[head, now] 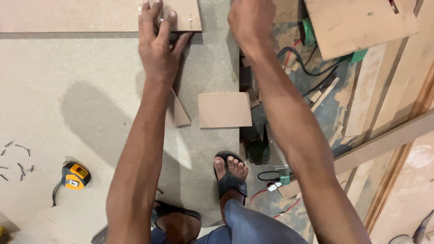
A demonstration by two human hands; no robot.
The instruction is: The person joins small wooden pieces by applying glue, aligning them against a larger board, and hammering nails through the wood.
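Observation:
My left hand (pixel 157 43) reaches forward and pinches a small nail upright against a light brown board piece (pixel 183 13) at the top of the view. A second nail (pixel 190 19) stands in that board just to the right. My right hand (pixel 250 20) is raised beside it with fingers curled closed; whatever it holds is hidden past the frame edge. Both forearms stretch up from the bottom of the view. My sandalled foot (pixel 230 174) rests on the large grey sheet (pixel 68 90).
A square offcut (pixel 224 110) and a triangular offcut (pixel 178 110) lie on the sheet. A yellow tape measure (pixel 74 175) and several loose nails (pixel 18 160) lie at left. Green power tool (pixel 258 147), cables and stacked boards (pixel 361 22) crowd the right.

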